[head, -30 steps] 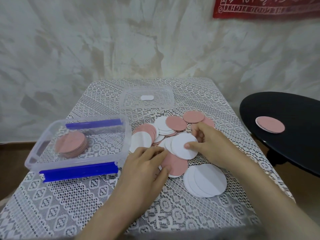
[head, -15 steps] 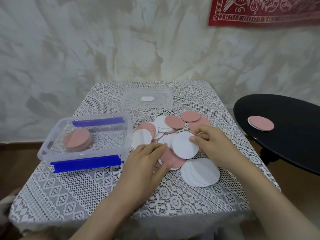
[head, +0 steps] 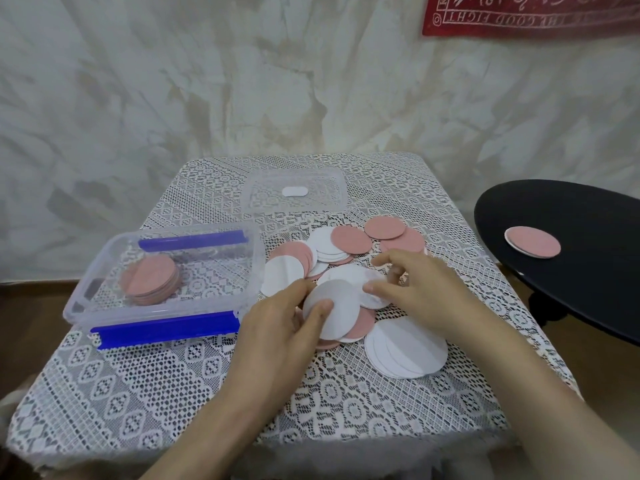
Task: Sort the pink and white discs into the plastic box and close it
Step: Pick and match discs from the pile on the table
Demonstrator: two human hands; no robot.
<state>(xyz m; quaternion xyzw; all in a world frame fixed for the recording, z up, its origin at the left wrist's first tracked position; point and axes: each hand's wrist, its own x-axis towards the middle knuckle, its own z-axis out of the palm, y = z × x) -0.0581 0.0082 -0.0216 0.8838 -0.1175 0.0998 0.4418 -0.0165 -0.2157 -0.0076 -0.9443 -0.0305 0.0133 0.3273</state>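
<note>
A heap of pink and white discs [head: 349, 242] lies in the middle of the lace-covered table [head: 156, 386]. My left hand [head: 280, 327] pinches a white disc [head: 337, 308], thumb on top and fingers behind it. My right hand [head: 412, 289] is just to its right, thumb and fingers touching another white disc [head: 353, 275] in the heap. The clear plastic box [head: 162, 282] with blue clips stands open at the left, a stack of pink discs [head: 150, 284] inside. Its clear lid [head: 298, 192] lies at the back of the table.
A stack of white discs [head: 405, 349] lies near the table's front right. A round black side table [head: 568, 258] at the right carries one pink disc [head: 533, 242]. A pale wall with a red cloth [head: 533, 15] stands behind.
My left hand has come up from resting on the heap and taken hold of a white disc. My right hand has shifted slightly toward it.
</note>
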